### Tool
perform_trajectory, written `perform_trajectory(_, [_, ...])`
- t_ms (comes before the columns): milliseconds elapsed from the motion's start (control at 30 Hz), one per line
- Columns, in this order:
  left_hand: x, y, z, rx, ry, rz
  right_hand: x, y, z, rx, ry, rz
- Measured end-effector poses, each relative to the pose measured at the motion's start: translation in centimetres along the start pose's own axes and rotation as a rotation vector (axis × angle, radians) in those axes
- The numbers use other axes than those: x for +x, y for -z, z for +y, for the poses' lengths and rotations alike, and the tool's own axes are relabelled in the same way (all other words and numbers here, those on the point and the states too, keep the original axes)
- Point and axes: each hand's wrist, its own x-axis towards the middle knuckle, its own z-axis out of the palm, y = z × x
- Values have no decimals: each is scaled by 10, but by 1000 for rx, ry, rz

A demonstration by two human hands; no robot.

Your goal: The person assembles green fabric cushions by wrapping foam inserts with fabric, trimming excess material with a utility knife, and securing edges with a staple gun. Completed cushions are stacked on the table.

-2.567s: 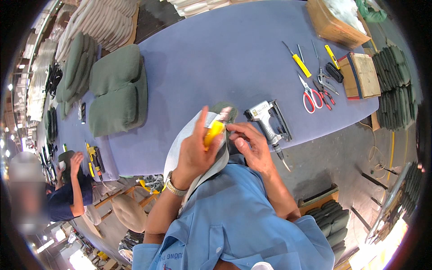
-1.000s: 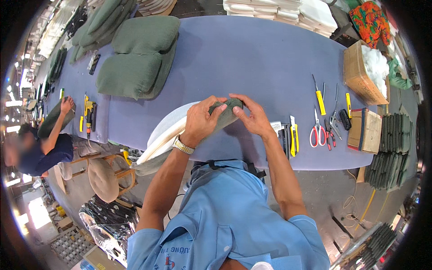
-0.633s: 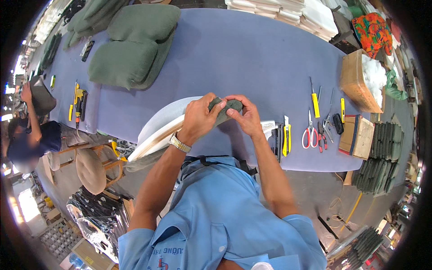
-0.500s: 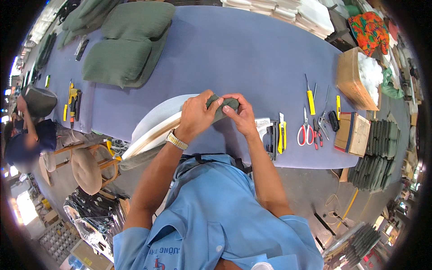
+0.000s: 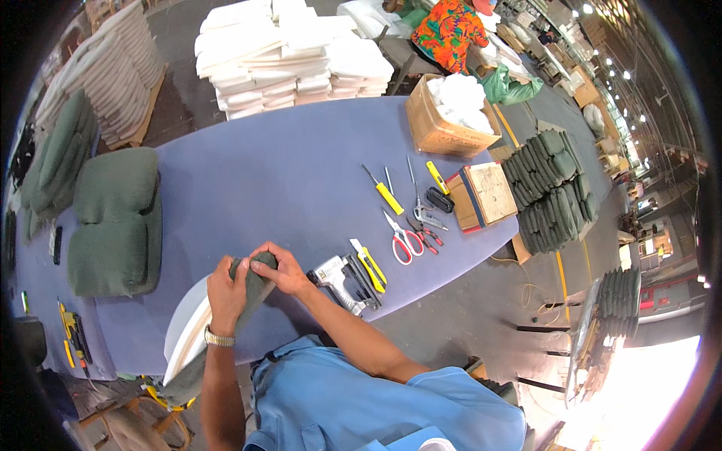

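Dark green fabric cover, wrinkled over white foam, clamped by both hands' fingers.

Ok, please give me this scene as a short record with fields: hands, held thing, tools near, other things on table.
hands: left hand and right hand both grip the green fabric piece
under it: white curved panel at the table edge
tools near: staple gun, yellow utility knife, red scissors
other: green cushions, cardboard box on the blue table
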Motion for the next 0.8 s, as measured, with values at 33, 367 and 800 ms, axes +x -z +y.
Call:
perform_trajectory(33, [-5,8,2,-117,-45,70,2,-3,-2,-15,-13,17])
perform_trajectory(367, [-191,128,-136,113,371,916,-4,-10,26,-10,9,127])
perform_trajectory(800, [-287,70,-214,-1229,923,500,-9,-5,17,96,-50,150])
